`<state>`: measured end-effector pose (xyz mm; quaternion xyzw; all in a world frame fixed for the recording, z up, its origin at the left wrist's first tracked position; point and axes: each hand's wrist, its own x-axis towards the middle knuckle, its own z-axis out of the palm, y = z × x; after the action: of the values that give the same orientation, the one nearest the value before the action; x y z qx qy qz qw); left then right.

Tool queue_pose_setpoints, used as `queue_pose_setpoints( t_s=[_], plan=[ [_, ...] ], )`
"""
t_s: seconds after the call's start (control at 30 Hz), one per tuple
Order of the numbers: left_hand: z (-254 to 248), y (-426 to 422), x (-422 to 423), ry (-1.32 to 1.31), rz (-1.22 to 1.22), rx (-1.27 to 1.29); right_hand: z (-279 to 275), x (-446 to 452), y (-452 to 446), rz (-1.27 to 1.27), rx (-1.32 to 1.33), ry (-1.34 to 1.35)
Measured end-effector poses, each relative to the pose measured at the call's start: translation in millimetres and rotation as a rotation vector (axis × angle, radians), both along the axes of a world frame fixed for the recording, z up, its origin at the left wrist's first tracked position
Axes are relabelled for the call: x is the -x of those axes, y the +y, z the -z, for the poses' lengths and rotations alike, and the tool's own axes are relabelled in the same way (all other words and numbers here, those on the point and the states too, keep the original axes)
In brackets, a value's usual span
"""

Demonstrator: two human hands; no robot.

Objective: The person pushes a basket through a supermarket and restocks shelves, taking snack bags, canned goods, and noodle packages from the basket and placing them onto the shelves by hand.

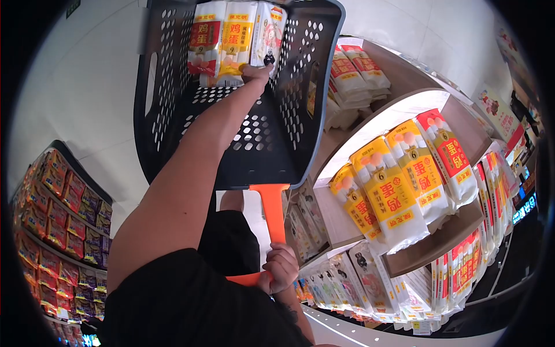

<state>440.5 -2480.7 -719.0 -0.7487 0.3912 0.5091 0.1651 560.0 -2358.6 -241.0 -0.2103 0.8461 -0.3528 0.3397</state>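
Observation:
Reaching into a black perforated shopping basket, my left hand is closed at the lower end of a white noodle packet; its fingertips are partly hidden. Beside it, a yellow-and-white egg noodle packet and a red-and-white egg noodle packet lie side by side at the basket's far end. More packaging shows beneath them. My right hand is wrapped around the orange handle of the basket, close to my body.
To the right, a curved shelf holds yellow noodle packets and red ones, with more packets on its lower levels. At left stands a rack of red and purple snack bags. Pale floor lies beyond the basket.

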Motion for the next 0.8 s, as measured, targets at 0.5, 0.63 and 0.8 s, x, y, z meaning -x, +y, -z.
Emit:
queue_pose_setpoints(
  t_s=[0.5,0.63,0.8],
  plan=[
    [10.1,-58.8,6.9,0.392,0.865,0.102,10.2,14.2,-13.0,0.003,0.159,0.045],
    [6.0,-75.7,-1.3,0.491,0.815,0.053,16.4,13.1,-9.7,0.002,0.256,0.081],
    [-21.8,-114.5,-15.3,0.466,0.975,-0.002,24.6,14.4,-11.3,-0.001,0.384,0.164]
  ],
)
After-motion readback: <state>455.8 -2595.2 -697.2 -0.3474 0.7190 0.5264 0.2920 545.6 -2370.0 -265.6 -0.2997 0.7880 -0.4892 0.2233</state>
